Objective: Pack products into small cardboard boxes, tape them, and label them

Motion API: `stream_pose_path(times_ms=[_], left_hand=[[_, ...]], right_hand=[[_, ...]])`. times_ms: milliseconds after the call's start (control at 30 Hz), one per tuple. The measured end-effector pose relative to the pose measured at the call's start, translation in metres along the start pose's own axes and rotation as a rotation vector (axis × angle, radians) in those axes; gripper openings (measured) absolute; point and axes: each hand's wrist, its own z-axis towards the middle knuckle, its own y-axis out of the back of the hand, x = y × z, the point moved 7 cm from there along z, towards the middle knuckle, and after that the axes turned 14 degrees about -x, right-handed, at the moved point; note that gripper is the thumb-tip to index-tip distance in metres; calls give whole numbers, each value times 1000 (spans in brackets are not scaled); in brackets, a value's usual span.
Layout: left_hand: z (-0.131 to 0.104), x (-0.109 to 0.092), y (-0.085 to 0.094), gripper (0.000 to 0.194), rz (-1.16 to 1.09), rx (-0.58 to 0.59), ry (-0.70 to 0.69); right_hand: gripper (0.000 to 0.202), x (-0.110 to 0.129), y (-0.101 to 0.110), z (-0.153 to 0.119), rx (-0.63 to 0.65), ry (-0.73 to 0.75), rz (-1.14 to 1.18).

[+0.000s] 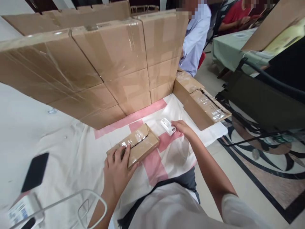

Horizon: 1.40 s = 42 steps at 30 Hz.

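Cardboard box (144, 143) sits on the pink-and-white cloth (156, 167), taped and looking closed up, left hand (118, 165) spread loosely over its near end; right hand (181, 127) has a white gadget (167, 126) pinched by one edge outside it, so I'd guess that part's unfinished.

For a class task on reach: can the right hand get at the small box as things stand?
Probably yes: the right hand is near the small box, with cloth between, though it would likely need to release the white device first. The left hand rests on one end.
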Motion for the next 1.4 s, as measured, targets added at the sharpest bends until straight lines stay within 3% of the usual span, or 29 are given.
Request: stream_pose_path(times_ms=[300,467,700,1000,1400], left_hand=[[-6,6,-10,61,-18,-90,-4],[-7,7,-11,60,-23,-82,20],[-11,10,-18,57,-37,-163,0],[-8,6,-12,54,-59,-176,62],[-4,1,-6,51,-49,-181,57]], right_hand=[[36,8,-3,3,58,-49,-127],[39,13,2,1,69,-57,-169],[39,5,2,3,87,-124,-182],[47,8,1,1,54,-69,-199],[49,10,-3,-5,167,-126,-196]])
